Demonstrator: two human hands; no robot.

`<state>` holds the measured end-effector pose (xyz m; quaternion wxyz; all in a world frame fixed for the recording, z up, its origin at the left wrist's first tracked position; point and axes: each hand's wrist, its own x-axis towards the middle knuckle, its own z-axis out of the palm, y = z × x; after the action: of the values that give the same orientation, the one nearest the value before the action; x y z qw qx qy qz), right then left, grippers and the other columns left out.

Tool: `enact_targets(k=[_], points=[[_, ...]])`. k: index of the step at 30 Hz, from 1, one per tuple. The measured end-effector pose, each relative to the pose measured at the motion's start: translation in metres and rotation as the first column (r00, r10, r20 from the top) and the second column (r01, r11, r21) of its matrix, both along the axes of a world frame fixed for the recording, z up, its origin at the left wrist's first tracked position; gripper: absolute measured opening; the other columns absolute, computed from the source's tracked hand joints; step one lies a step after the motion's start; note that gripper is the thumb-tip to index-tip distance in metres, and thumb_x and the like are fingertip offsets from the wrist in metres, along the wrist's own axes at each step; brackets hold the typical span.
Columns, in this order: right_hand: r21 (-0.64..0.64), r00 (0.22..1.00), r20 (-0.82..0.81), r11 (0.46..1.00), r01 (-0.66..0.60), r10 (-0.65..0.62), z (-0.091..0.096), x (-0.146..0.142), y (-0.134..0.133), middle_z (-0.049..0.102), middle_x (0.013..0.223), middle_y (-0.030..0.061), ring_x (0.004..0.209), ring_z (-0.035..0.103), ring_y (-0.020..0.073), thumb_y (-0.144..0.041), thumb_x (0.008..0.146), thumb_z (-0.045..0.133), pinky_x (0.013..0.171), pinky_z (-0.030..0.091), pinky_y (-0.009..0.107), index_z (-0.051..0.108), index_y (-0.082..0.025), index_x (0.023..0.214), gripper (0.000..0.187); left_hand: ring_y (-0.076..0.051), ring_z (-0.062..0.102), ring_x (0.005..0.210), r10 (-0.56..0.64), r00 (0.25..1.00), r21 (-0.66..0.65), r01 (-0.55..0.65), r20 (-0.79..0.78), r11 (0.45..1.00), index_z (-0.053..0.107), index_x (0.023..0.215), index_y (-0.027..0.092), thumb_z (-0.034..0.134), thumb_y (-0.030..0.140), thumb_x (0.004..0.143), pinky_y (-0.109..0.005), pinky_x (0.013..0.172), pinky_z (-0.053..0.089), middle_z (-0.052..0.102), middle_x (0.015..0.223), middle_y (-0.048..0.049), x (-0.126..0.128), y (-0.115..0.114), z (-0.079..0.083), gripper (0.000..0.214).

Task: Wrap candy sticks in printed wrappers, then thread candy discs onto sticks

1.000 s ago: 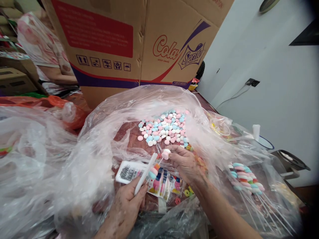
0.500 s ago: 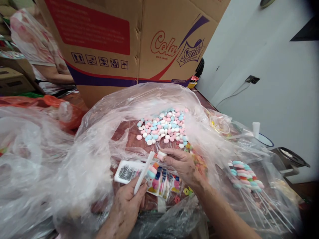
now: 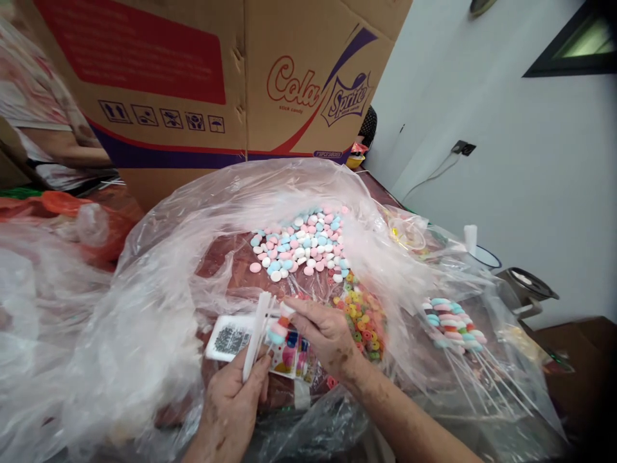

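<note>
My left hand (image 3: 234,402) is closed around a bundle of white sticks (image 3: 255,334) and one stick with pink and blue candy pieces (image 3: 277,331) threaded on it. My right hand (image 3: 324,334) pinches a pink and white candy (image 3: 288,310) at the tip of that stick. Just beyond the hands lies a pile of pink, blue and white candies (image 3: 301,244) inside an open clear plastic bag (image 3: 159,302). A heap of small coloured ring candies (image 3: 364,318) sits right of my right hand. Printed packets (image 3: 255,344) lie under the hands.
A large Cola Sprite cardboard box (image 3: 231,90) stands behind the bag. Finished candy sticks (image 3: 450,321) lie at the right under plastic. Another person in a floral top (image 3: 33,96) sits at the far left. A white cup (image 3: 470,238) and a metal dish (image 3: 527,286) stand at the right.
My right hand has brought the pink and white candy down and left onto the tip of the stick. The camera view has swung to the right.
</note>
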<state>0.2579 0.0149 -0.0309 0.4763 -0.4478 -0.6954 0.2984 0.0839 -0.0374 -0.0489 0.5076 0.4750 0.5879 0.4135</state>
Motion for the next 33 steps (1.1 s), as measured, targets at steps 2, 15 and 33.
enact_targets(k=[2,15,33], points=[[0.001,0.999,0.033,1.0,-0.029,0.029,-0.001,-0.003,-0.003,0.076,0.11,-0.0002,0.098,0.074,0.0191,-0.027,0.091,0.059,0.089,0.06,0.031,0.075,-0.031,0.116,0.03,-0.012,0.038,0.042,-0.013,0.999,0.006,0.013,-0.041,1.0,0.051,0.052,0.021,0.063,0.048,0.081,-0.023,0.044,0.03,0.044,0.043,0.0053,-0.003,0.001,-0.001,0.041],[0.047,0.763,0.58,0.947,0.319,-0.286,0.029,0.065,0.011,0.075,0.091,0.0048,0.083,0.067,0.021,-0.028,0.094,0.05,0.077,0.05,0.032,0.07,-0.023,0.1,0.022,-0.01,0.035,0.042,-0.046,0.997,-0.011,0.047,0.064,0.999,0.051,0.053,0.021,0.066,0.047,0.08,-0.022,0.043,0.029,0.042,0.044,0.0063,-0.006,0.006,0.01,0.04],[-0.036,0.685,0.721,0.982,0.185,-0.103,0.02,0.085,0.017,0.069,0.095,0.0036,0.087,0.06,0.0182,-0.012,0.085,0.052,0.079,0.044,0.028,0.065,-0.022,0.09,0.017,-0.01,0.036,0.038,-0.037,0.989,-0.067,0.047,0.142,0.997,0.066,0.072,0.02,0.07,0.051,0.075,-0.021,0.036,0.023,0.049,0.044,0.006,-0.008,0.002,0.005,0.031]])
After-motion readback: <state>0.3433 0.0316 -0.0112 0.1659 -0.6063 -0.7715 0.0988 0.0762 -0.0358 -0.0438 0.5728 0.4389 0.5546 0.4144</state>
